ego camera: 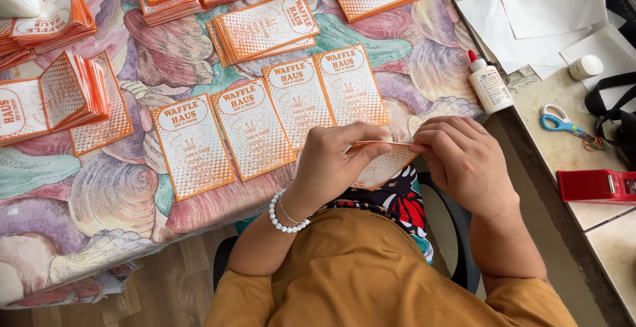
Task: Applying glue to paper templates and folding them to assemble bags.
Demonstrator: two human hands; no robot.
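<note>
Head view. The left hand [331, 161] and the right hand [464, 158] both pinch one orange-and-white printed paper piece [381, 166], holding it in the air over the lap, just off the near edge of the table [99, 194], which is covered in a shell-patterned cloth. The left fingers close on the piece's left part from above; the right thumb and fingertips are narrowed onto its upper right edge, which appears to be a fold or seam. Most of the piece is hidden behind the hands, so its full shape cannot be told.

On the cloth just beyond the hands lie four flat printed sheets [265, 125] in a row, edges touching or overlapping. Stacks of printed sheets [265, 29] sit farther back and to the left. To the right, on a pale counter, stand a glue bottle [489, 83] with a red tip, blue-handled scissors [560, 121], a red tape dispenser [596, 186] and loose white sheets [543, 15].

Risks, as a judgement: uneven pressure between the two pinches may skew the crease or tear the thin paper. Held clear of the table, the piece may drop to the floor if either grip loosens. A forearm sweeping forward may disturb the row of four.
</note>
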